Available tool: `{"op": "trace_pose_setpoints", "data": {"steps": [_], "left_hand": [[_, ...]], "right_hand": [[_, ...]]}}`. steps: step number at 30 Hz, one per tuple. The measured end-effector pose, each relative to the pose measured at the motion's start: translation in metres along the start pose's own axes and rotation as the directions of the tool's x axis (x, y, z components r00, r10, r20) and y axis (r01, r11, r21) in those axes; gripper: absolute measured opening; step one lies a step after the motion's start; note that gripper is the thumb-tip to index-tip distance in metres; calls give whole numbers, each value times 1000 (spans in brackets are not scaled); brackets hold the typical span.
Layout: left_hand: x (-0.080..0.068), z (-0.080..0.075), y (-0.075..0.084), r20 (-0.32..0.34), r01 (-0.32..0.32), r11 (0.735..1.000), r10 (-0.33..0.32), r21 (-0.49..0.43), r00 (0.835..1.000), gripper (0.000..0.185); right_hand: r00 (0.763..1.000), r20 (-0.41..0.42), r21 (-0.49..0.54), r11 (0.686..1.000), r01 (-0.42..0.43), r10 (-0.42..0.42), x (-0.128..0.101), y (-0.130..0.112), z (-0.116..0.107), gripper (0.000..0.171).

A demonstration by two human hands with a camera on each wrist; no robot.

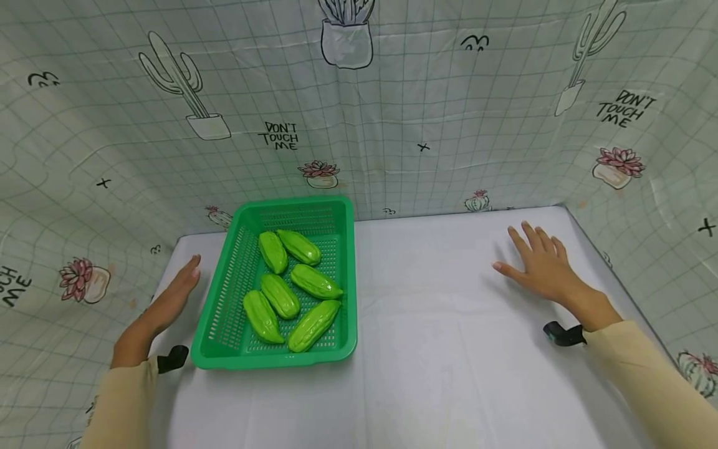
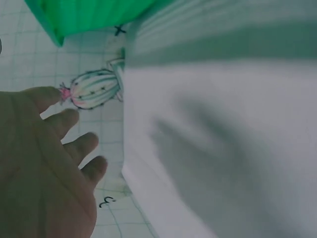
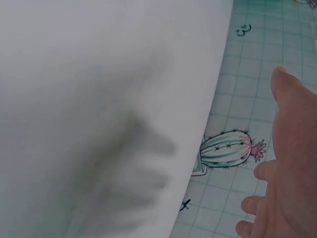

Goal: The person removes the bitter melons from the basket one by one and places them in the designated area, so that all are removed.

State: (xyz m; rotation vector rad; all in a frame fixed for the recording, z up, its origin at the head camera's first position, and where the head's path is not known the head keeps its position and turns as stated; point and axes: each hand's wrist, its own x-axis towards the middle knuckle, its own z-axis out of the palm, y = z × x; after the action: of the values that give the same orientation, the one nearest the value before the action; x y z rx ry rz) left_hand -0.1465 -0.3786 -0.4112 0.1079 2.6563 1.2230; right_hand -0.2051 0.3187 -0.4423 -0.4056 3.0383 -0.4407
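Left of the basket (image 1: 224, 293), left hand (image 1: 168, 299) flat, fingers straight, holding nothing, just beside the perforated green plastic wall. Inside the basket, six glossy ridged green gourds (image 1: 280, 296), lying loose. Well right of the basket, right hand (image 1: 541, 265) spread, fingers apart, over the smooth white tablecloth (image 1: 449, 349). Seen only in the wrist views: finger shadows on cloth, a cactus print (image 3: 225, 151) on the backdrop.
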Motion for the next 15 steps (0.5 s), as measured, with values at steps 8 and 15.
{"op": "trace_pose_setpoints", "data": {"steps": [8,15], "left_hand": [[-8,-2,12,68,35,996,-30,-83,997,71],[-8,-3,21,82,-28,990,39,-140,996,77]], "right_hand": [[999,-25,-30,998,48,-48,-1,-18,-4,95],[996,-36,-30,996,81,-82,-2,-33,-6,94]]}}
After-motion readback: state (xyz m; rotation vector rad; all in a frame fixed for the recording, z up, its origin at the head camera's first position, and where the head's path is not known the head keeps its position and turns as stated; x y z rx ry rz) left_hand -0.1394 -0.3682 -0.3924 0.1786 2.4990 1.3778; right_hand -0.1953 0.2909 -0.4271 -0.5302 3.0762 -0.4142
